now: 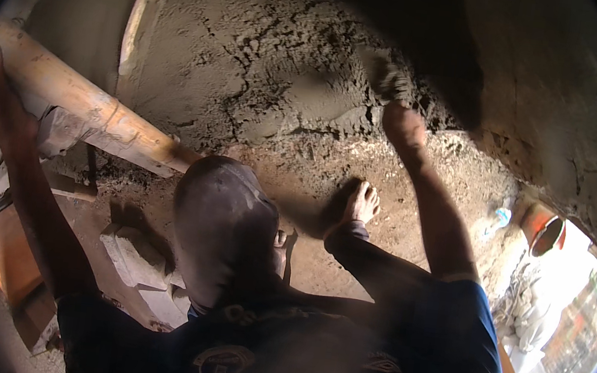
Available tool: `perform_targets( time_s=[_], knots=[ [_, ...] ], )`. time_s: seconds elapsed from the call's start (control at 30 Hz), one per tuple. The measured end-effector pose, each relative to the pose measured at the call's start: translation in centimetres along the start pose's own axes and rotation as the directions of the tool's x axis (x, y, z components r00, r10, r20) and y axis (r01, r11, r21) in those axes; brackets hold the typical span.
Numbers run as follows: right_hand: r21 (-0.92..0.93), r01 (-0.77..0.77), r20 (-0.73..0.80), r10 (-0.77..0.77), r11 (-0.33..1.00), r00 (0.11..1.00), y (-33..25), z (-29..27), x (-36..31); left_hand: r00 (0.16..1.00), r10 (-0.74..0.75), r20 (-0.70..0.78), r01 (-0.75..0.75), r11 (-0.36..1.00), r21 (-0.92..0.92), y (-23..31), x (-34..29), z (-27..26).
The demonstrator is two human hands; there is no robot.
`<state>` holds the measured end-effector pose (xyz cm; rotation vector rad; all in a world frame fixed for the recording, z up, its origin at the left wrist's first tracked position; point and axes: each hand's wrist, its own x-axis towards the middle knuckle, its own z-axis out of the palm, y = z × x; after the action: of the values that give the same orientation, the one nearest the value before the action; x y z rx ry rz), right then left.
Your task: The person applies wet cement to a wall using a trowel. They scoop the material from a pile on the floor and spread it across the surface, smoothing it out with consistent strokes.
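Note:
My right hand (404,129) is closed round a trowel (381,70), whose blade is smeared by motion. The trowel is over rough, wet grey mortar (218,50) near the mortar's right edge. At the far left, my left hand (10,110) has its fingers stretched out and rests against a thick bamboo pole (100,102). The pole slants down from the upper left towards the middle. Part of the left hand's contact with it is hard to make out.
A pale wooden strip (136,25) lies on the mortar. Concrete blocks (133,256) sit on the dirt floor by my bare foot (363,203). To the right are a rough wall (563,92), an orange bucket-like container (543,230) and white sacks (535,320).

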<state>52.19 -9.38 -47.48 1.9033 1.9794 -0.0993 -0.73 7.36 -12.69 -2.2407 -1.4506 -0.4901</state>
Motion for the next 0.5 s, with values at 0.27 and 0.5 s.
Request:
perform_targets(
  time_s=[0.27,0.5],
  knots=[
    [0.136,0.321,-0.028,-0.32,0.937,0.947,-18.0,-3.9,8.5,0.78,-0.619,0.089,0.486,0.51,-0.71,3.5,1.4,0.5],
    [0.567,-0.153,0.073,0.135,0.81,0.988,-2.1,-2.8,15.5,0.837,-0.545,0.057,0.496,0.709,-0.501,2.5,0.4,-0.7]
  ],
)
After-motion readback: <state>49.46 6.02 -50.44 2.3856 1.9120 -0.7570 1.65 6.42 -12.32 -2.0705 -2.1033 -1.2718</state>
